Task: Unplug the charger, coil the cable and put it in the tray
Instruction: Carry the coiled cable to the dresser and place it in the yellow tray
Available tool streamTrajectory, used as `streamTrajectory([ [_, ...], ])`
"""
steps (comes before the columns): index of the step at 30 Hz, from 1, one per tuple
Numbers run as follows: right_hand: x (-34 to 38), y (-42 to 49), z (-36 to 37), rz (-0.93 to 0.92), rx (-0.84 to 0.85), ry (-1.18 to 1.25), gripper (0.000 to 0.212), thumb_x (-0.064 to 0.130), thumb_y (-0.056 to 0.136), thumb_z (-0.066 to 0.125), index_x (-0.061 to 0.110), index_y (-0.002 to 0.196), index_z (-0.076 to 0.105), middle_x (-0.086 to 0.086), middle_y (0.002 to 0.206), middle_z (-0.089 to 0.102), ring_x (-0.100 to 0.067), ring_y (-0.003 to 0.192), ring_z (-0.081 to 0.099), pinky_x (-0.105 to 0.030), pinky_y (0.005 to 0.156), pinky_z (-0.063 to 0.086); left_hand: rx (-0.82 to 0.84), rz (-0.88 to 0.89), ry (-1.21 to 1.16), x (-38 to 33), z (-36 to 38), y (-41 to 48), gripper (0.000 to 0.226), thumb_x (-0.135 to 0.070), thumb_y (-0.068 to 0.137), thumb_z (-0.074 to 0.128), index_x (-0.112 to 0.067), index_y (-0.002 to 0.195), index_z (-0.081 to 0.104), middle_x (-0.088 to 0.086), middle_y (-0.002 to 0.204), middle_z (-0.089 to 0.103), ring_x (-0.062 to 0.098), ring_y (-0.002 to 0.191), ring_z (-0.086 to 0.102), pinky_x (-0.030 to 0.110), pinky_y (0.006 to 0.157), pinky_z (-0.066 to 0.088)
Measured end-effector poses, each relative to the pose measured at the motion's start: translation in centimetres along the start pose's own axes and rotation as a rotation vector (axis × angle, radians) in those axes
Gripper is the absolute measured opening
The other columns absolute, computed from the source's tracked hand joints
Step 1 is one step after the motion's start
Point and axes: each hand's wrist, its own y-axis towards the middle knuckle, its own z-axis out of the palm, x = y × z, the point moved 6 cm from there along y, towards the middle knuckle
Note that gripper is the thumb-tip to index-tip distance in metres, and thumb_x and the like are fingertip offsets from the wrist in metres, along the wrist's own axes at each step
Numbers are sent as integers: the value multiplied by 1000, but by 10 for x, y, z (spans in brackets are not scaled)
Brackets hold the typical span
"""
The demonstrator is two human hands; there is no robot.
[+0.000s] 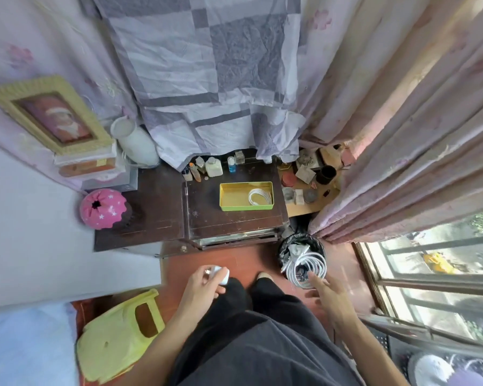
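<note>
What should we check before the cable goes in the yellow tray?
1. Charger unplugged: ok, the left hand grips the charger.
2. Cable coiled: ok, the coiled cable is by the right hand.
3. Firm grip on the coil: cannot tell, blurred.
4. Room in the tray: ok, its left part is bare; another coil lies at its right.
5. Coil away from the bin: not ok, it seems to hang over it.
</note>
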Motion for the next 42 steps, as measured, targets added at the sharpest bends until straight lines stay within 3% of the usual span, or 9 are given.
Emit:
streamTrajectory([
  [6,81,43,29,-56,19,-47,17,31,103,66,16,105,74,-8,90,81,-16,75,74,-31,69,62,-52,-5,-61,-30,-13,51,38,-69,71,69,-42,96,67,-17,87,79,9,72,78,20,60,56],
  [10,105,64,53,-37,-4,-40,8,25,104,67,18,107,66,-6,82,80,-1,54,70,-11,49,52,-38,-52,-81,-32,-29,85,32,-67,74,71,-45,97,67,-5,91,79,12,73,78,22,64,57],
  [15,118,86,81,-9,-58,-91,13,28,103,67,24,115,64,4,81,80,-2,59,74,-25,66,61,-33,-63,-41,-45,-52,121,14,-47,89,71,-37,97,64,-4,89,78,5,71,76,13,54,54],
  [19,120,105,97,-3,-88,-107,20,31,101,69,22,118,68,12,86,83,-6,66,78,-19,59,62,30,-46,5,-72,-57,148,11,-43,91,70,-36,97,63,-11,82,77,0,69,74,17,59,54],
  [25,102,149,128,142,36,-76,54,36,100,70,16,147,52,-18,102,80,-35,93,79,-56,97,60,97,-35,26,-99,-47,196,15,-44,90,69,-36,101,62,-4,95,73,2,74,75,22,69,56],
  [30,96,220,146,168,27,-260,31,45,100,66,20,118,62,-12,73,64,-21,59,55,-32,60,47,75,-91,-4,-85,-24,241,29,-48,84,71,-31,108,66,-10,89,75,7,80,77,34,85,62],
  [33,92,278,154,124,3,-369,34,44,103,61,12,111,64,-20,75,58,-21,59,48,-34,60,39,47,-79,16,-74,-11,272,26,-49,84,72,-36,105,65,-20,88,74,2,80,75,28,80,61],
  [38,84,358,170,84,2,-553,36,42,103,59,6,109,59,-12,84,62,-30,80,59,-40,71,46,27,-48,-16,-63,5,309,20,-46,86,73,-37,102,65,-33,91,71,-4,81,74,11,61,55],
  [42,69,396,181,147,-9,-603,43,39,102,59,7,130,62,-14,116,70,-35,106,66,-42,86,53,17,-57,-53,-51,15,324,22,-41,88,75,-31,106,67,-24,91,75,2,82,76,10,64,56],
])
